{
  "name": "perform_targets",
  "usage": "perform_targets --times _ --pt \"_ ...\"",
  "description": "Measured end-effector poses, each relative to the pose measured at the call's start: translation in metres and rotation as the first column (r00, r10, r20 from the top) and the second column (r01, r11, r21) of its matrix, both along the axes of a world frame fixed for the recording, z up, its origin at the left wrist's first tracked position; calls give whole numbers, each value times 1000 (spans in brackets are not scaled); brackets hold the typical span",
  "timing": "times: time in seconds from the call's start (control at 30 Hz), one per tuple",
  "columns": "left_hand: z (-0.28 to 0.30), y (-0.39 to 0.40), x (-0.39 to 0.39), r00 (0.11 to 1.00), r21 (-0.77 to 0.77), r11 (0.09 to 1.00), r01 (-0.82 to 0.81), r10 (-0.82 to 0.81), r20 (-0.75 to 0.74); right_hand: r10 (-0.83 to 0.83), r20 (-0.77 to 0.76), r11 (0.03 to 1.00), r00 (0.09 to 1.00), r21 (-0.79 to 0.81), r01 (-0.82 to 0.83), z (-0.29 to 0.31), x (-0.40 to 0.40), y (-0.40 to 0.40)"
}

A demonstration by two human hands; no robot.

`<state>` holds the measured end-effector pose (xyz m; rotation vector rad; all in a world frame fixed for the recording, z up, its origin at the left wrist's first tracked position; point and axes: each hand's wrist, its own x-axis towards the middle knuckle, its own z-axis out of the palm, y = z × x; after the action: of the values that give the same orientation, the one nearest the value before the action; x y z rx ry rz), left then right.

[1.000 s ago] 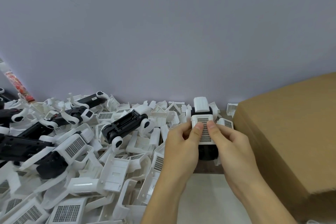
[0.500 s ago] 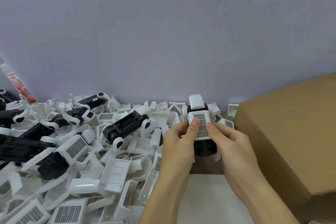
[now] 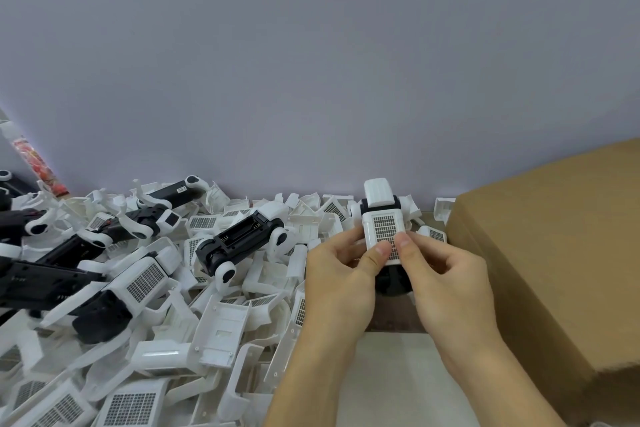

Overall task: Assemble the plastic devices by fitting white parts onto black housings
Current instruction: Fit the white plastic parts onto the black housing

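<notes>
Both hands have lifted the unit a little higher and farther from the body than a second ago, and the thumbs have slid down toward the near end of its grille.

The left hand (image 3: 341, 274) and the right hand (image 3: 446, 274) each curl round the sides of the black plastic housing (image 3: 393, 282), whose dark lower end shows between the palms. Both thumbs press flat on the white plastic cover with a gridded grille (image 3: 383, 232) that lies on the housing's top face. That two-sided hold looks meant to brace the housing from below while the thumbs seat the cover, so the step in hand is probably the final snap-down. A ribbed white cap (image 3: 378, 192) already sits at the far end.

The held unit hangs just above the far edge of the pale work surface (image 3: 391, 388), near the grey wall (image 3: 311, 62). To the right, the brown cardboard box (image 3: 554, 263) stands close beside the right hand, leaving little sideways room there. To the left, the heap of loose white plastic covers (image 3: 221, 326) and spare black housings (image 3: 239, 241) crowds up against the left wrist. Free room lies mainly toward the body and upward.
</notes>
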<state>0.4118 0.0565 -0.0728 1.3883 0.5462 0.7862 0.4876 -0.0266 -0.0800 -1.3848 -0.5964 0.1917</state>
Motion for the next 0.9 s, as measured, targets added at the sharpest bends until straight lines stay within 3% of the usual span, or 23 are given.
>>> perform_targets --times 0.3,0.47,0.57,0.7,0.83,0.9 --pt "3 0 2 996 -157 984 -89 92 12 -35 175 999 984 -27 41 3 -7 4" --pt "5 2 2 989 -294 950 -106 131 68 94 356 989 930 -139 -46 9 -14 2" --pt "6 4 3 989 -274 960 -63 97 112 63 375 977 925 -214 20 6 -10 1" --pt "7 0 3 990 -167 985 -49 70 120 -107 295 977 950 -146 155 6 -7 0" --pt "11 2 -1 952 -9 962 -273 272 143 -184 144 978 972 -69 195 6 6 -6" --pt "12 6 -5 919 58 928 -369 355 170 -134 -15 991 991 -22 134 6 15 -11"
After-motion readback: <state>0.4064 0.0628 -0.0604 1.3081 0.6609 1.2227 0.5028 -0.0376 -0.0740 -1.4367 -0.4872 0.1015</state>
